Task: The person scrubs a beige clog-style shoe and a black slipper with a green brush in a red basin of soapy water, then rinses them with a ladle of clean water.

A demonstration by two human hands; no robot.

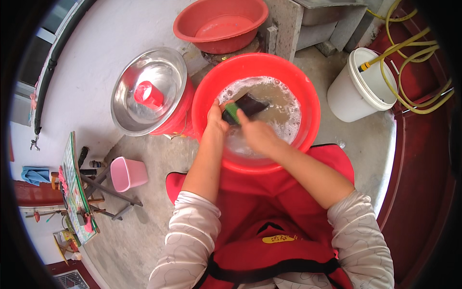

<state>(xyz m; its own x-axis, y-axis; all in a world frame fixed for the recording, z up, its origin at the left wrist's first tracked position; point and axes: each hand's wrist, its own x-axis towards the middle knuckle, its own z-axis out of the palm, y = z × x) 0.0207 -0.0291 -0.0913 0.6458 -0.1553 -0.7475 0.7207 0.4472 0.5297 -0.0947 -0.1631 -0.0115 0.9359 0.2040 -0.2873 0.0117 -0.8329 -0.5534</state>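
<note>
A large red plastic basin (310,101) of cloudy, sudsy water (281,115) stands before me. My left hand (216,117) is at its left inner side, gripping the near end of a dark, wet, flat item (249,106); whether it is a shoe part or folded cloth I cannot tell. Over the same item, my right hand (258,135) holds a green scrubbing brush (232,111) by its near side. That hand is slightly blurred. The brush covers part of the dark item, and its bristles are hidden. Foam (294,123) rings the water.
Left of the basin, a steel bowl (121,97) holding a red cup (149,95) rests on a red bucket (178,112). An oval red tub (220,39) sits behind. At right, a yellow hose (400,47) reaches into a white bucket (343,90). A pink bin (135,173) stands near a folding table (77,206).
</note>
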